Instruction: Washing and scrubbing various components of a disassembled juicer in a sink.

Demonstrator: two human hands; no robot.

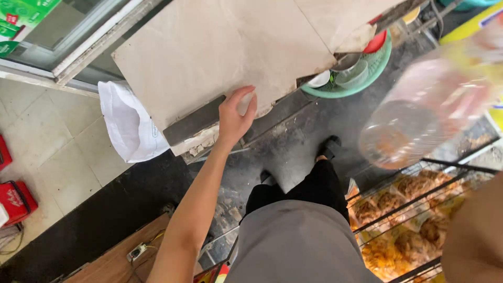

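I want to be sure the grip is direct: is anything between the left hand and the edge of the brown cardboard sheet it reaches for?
Nothing visible is. The left hand lies directly on the lower edge of the cardboard sheet, fingers curled over it. The green basket sits off to the side.

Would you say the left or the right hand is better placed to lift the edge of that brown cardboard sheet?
Left, probably: the left hand already rests on the cardboard sheet edge, while the right arm is raised beside a blurred clear plastic jar.
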